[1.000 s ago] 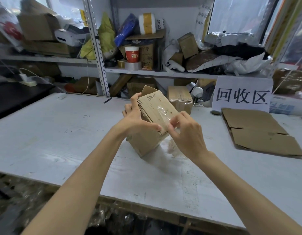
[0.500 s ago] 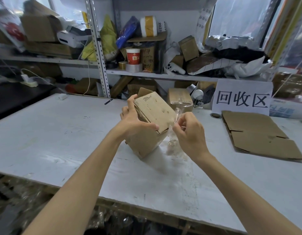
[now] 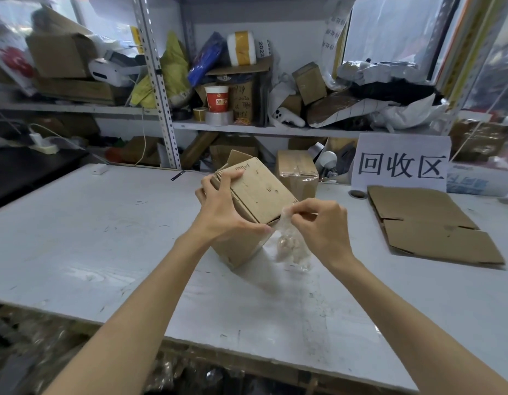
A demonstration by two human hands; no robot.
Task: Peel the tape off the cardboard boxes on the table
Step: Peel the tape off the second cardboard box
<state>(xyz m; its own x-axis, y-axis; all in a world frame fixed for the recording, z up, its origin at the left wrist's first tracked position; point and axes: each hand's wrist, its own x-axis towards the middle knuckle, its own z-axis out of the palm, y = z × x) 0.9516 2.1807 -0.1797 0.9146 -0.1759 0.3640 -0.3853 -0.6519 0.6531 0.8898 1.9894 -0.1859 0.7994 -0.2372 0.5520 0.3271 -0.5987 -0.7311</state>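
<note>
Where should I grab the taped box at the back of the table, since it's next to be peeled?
Probably across its two side walls near the top, coming from above and in front: the taped box stands upright, front toward you, nothing stacked on it.

Upper tape (image 3: 289, 243) end apparently within right fingers (image 3: 309, 208)

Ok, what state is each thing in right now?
Brown cardboard box: tilted, gripped by the left hand.
Clear tape strip: crumpled, pinched by the right hand at the box's lower edge.
Second brown cardboard box behind: upright, clear tape across it.
Flattened brown cardboard sheet: lying flat on the white table.
</note>
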